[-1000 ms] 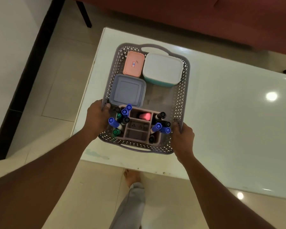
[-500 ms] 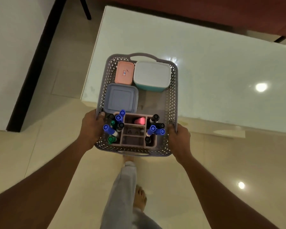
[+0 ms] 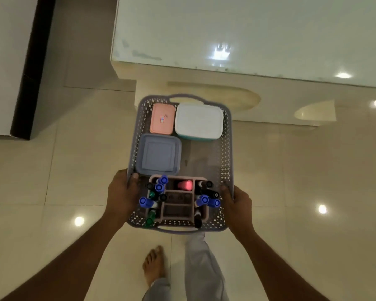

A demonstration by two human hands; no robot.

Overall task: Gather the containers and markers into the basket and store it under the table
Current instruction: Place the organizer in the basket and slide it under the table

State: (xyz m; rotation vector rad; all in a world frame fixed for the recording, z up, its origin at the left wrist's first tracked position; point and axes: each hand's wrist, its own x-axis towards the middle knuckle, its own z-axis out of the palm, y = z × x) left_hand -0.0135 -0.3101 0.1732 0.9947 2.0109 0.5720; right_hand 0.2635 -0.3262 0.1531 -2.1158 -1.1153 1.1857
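I hold a grey perforated basket [image 3: 227,161] in the air over the floor, just in front of the white table [image 3: 248,29]. My left hand [image 3: 122,196] grips its left rim and my right hand [image 3: 237,205] grips its right rim. Inside lie a pink container [image 3: 162,118], a white container with a teal base [image 3: 199,121] and a grey-blue lidded container [image 3: 160,154]. At the near end a pink divided organiser [image 3: 179,205] stands with several blue, black and green capped markers [image 3: 159,187] upright in it.
The table's cream base [image 3: 204,92] with curved cut-outs stands just beyond the basket. A white wall with a dark edge strip [image 3: 28,68] runs along the left. My bare foot [image 3: 153,266] and trouser leg [image 3: 204,270] are on the glossy tiled floor below the basket.
The basket has come off the tabletop and towards me, and is now held lower over the floor in front of the table. Both hands keep their grip on its rims.
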